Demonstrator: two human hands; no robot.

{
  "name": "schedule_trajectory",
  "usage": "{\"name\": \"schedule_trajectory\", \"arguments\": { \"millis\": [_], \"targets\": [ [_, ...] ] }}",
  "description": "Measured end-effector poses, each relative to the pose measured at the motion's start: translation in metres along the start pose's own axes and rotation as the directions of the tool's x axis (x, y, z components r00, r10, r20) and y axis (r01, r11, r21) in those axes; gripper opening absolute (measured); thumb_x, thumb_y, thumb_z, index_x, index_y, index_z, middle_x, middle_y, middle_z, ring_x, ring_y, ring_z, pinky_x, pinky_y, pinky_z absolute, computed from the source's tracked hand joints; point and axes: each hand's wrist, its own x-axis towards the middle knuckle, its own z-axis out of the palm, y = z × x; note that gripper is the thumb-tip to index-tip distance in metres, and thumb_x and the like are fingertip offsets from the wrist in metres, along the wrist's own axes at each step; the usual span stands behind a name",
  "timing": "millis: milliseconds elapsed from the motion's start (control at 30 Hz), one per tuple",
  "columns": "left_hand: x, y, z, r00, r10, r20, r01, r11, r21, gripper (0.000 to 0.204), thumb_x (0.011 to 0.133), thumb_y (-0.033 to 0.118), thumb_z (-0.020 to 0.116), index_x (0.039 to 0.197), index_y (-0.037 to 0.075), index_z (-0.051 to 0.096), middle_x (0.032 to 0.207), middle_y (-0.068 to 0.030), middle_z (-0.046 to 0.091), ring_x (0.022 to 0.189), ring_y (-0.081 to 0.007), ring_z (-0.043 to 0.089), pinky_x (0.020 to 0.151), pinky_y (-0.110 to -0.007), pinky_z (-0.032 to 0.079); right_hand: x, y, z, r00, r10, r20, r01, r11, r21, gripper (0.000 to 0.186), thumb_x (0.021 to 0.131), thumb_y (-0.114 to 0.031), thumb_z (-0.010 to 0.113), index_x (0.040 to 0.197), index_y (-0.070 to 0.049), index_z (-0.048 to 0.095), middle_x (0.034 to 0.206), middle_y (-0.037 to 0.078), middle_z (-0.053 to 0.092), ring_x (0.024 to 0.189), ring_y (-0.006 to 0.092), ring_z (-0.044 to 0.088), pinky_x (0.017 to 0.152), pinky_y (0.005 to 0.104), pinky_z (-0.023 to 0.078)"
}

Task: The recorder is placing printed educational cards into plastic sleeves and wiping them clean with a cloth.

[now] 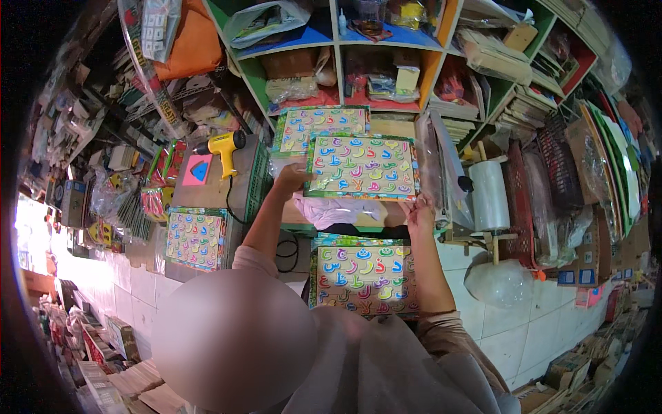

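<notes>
A letter puzzle board [362, 165] with rows of colourful raised letters and a green patterned border is held up before me, over the work table. My left hand [294, 178] is closed on its left edge. At its lower right corner, the fingers of my right hand [419, 212] pinch the edge. Behind it lies a similar puzzle board [321, 123], partly covered. Closer to my body a stack of puzzle boards [358, 276] shows more letters on top, with my right forearm over its right side. Under the held board lies a pale pink cloth [341, 210].
At left, a yellow heat gun [224, 148] with a black cord lies on a box-like stand [238, 183], near a pink card [198, 170]. Another puzzle board [195, 238] lies below. A clear plastic roll [488, 195] stands at right. Packed shelves [338, 52] rise behind the table.
</notes>
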Motion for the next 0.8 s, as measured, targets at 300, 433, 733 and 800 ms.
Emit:
{"name": "schedule_trajectory", "arguments": {
  "millis": [300, 433, 733, 800],
  "targets": [
    [-0.04, -0.019, -0.011, 0.906, 0.168, 0.388, 0.067, 0.849, -0.524, 0.04, 0.084, 0.011, 0.049, 0.12, -0.002, 0.038, 0.113, -0.01, 0.05, 0.099, -0.0216, 0.052, 0.082, -0.035, 0.047, 0.021, 0.011, -0.003, 0.996, -0.016, 0.091, 0.011, 0.999, 0.051, 0.01, 0.087, -0.006, 0.039, 0.097, -0.007, 0.043, 0.078, 0.007, 0.053, 0.058, 0.0157, 0.053, 0.059, 0.0392, 0.053],
    [-0.043, -0.013, -0.004, 0.953, 0.078, 0.294, 0.086, 0.859, -0.505, 0.041, 0.084, 0.012, 0.051, 0.12, -0.002, 0.038, 0.113, -0.01, 0.051, 0.098, -0.0223, 0.053, 0.082, -0.036, 0.046, 0.016, 0.016, 0.001, 0.999, -0.003, 0.043, 0.001, 0.998, 0.06, 0.014, 0.087, -0.004, 0.04, 0.099, -0.007, 0.045, 0.082, 0.007, 0.054, 0.055, 0.0125, 0.049, 0.057, 0.0343, 0.053],
    [-0.031, -0.025, 0.001, 0.907, 0.332, 0.26, -0.22, 0.898, -0.382, 0.037, 0.081, 0.01, 0.053, 0.114, -0.002, 0.042, 0.107, -0.011, 0.054, 0.095, -0.0239, 0.055, 0.084, -0.034, 0.045, 0.006, -0.011, 0.006, 0.988, 0.034, 0.151, -0.018, 0.994, -0.108, 0.021, 0.083, 0.002, 0.041, 0.102, -0.005, 0.046, 0.084, 0.011, 0.056, 0.065, 0.0153, 0.056, 0.062, 0.0309, 0.053],
    [-0.023, -0.027, -0.004, 0.981, 0.071, 0.183, 0.024, 0.881, -0.473, 0.038, 0.082, 0.006, 0.05, 0.117, -0.003, 0.038, 0.109, -0.0142, 0.05, 0.099, -0.027, 0.052, 0.086, -0.033, 0.044, -0.009, -0.034, -0.012, 0.982, 0.094, 0.164, -0.063, 0.981, -0.186, 0.019, 0.082, 0.0, 0.046, 0.101, -0.002, 0.05, 0.085, 0.012, 0.058, 0.069, 0.0172, 0.059, 0.058, 0.0272, 0.051]
  ]
}}
